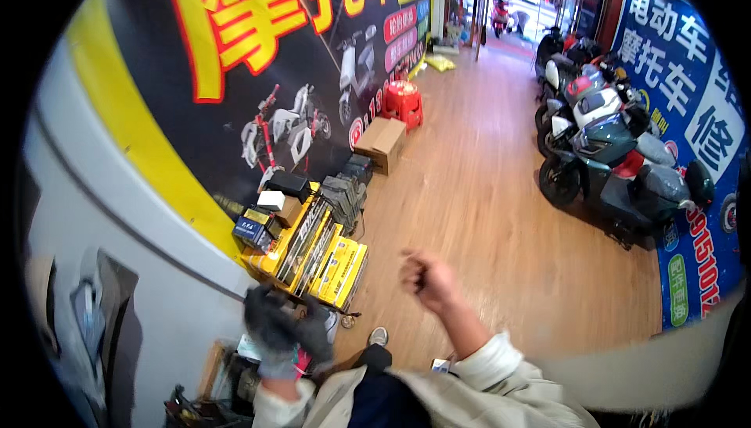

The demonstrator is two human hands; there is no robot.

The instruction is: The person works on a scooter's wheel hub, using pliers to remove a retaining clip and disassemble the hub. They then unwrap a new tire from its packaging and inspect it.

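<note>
My left hand (283,332) wears a dark grey work glove and is raised low in the view, blurred, with fingers spread and nothing in it. It hovers in front of a stack of yellow and black boxes (317,252) by the wall. My right hand (426,275) is bare and curled into a loose fist above the wooden floor (485,193); nothing shows in it. Both forearms come up from the lower edge in light sleeves.
A brown cardboard box (382,143) and a red plastic stool (403,103) stand along the banner wall. Several scooters (610,154) are parked at the right. My shoe (379,336) shows below. Cluttered tools (227,381) lie at lower left.
</note>
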